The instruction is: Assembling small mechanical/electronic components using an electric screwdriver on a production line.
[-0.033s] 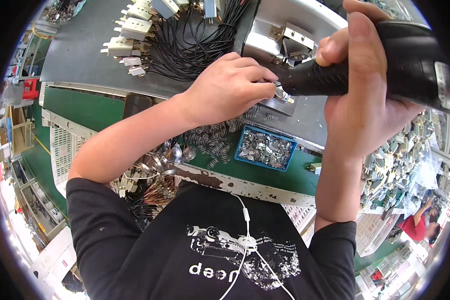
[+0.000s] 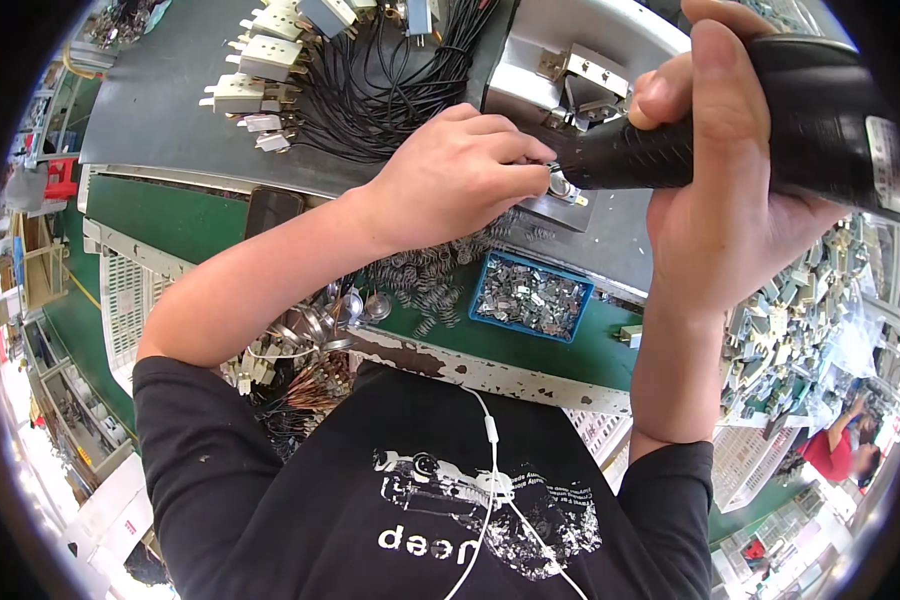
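My right hand (image 2: 715,170) is wrapped round a thick black hand-held power tool (image 2: 815,125); its tapered nose points left. At the tip of that nose, my left hand (image 2: 470,175) has its fingers closed in a pinch. What they hold is mostly hidden behind the fingers. Just beside the fingertips, a small shiny metal part (image 2: 565,188) with a brass-coloured end rests on a grey metal block (image 2: 570,213). Behind the tool's nose stands a silver metal fixture (image 2: 535,85) with a small bracket assembly (image 2: 595,75) on it.
White plug-like housings (image 2: 270,57) with black cables (image 2: 380,90) lie at the far left of the bench. Nearer are loose coil springs (image 2: 435,285), a blue tray (image 2: 523,328) of small metal pieces and a dark phone (image 2: 273,210). Many small parts (image 2: 780,345) are heaped at the right.
My right hand and the black tool have shifted very slightly to the left. My left hand stays in place.
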Demonstrator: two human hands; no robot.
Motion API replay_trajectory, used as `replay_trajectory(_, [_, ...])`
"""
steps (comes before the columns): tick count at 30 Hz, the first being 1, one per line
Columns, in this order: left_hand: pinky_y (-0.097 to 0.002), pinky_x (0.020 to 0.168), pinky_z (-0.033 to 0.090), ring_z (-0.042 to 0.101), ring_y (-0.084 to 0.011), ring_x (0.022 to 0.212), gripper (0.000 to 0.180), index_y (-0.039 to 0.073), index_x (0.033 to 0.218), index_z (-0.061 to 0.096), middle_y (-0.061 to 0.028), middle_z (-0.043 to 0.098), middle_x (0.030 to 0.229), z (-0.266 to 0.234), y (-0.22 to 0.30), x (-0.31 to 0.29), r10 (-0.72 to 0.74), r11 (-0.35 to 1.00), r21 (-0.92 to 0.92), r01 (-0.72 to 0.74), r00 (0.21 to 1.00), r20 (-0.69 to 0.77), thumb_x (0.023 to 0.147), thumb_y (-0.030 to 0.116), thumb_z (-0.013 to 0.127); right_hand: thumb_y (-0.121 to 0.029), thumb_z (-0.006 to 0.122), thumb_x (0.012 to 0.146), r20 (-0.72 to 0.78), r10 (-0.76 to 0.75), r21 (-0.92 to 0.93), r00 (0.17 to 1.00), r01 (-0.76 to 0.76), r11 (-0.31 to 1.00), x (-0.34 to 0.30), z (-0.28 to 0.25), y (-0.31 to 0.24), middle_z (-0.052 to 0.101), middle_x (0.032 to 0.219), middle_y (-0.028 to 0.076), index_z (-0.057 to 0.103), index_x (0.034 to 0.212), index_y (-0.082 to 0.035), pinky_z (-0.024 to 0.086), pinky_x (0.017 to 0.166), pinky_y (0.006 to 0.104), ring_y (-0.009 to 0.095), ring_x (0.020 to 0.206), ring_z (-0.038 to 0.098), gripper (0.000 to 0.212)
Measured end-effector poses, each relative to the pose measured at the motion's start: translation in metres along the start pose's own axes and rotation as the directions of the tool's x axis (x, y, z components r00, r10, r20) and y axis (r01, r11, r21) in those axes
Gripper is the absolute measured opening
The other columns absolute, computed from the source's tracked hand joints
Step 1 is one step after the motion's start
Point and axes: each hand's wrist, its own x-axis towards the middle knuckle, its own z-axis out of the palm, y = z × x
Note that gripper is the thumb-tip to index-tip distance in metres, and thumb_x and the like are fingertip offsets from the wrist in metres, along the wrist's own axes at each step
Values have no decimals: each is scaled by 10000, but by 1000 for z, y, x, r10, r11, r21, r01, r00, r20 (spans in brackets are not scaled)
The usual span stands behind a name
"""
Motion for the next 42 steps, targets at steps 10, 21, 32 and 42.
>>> replay_trajectory(10, [-368,805,482,649,-176,957,110,156,884,671,64,707,1047,3,1,0,-79,992,-91,82,996,34,813,126,749,-14,737,865,-16,150,-1,989,-150,989,-6,3,22,692,847,62,639,1152,-1,516,566,221,117,619,645,304])
replay_trajectory(21, [-448,798,536,666,-342,947,241,57,998,619,-127,663,976,-10,8,14,-367,892,-184,413,900,236,869,226,732,6,712,881,238,141,244,961,-199,949,11,13,41,662,772,71,658,996,48,504,555,229,110,596,619,133])
replay_trajectory(32, [-447,793,573,695,-339,933,294,22,1060,650,-164,677,937,-18,3,24,-272,943,-37,331,831,485,911,272,692,61,675,913,235,-55,333,970,-28,942,4,15,48,679,870,118,644,1001,89,512,584,249,119,620,618,97])
replay_trajectory(42, [-416,798,567,683,-296,945,285,80,1063,689,-106,659,1004,-15,-1,15,-180,982,12,188,919,350,879,295,725,-11,638,948,80,-39,78,996,33,996,13,6,35,644,792,118,622,1096,114,481,602,264,140,622,572,194])
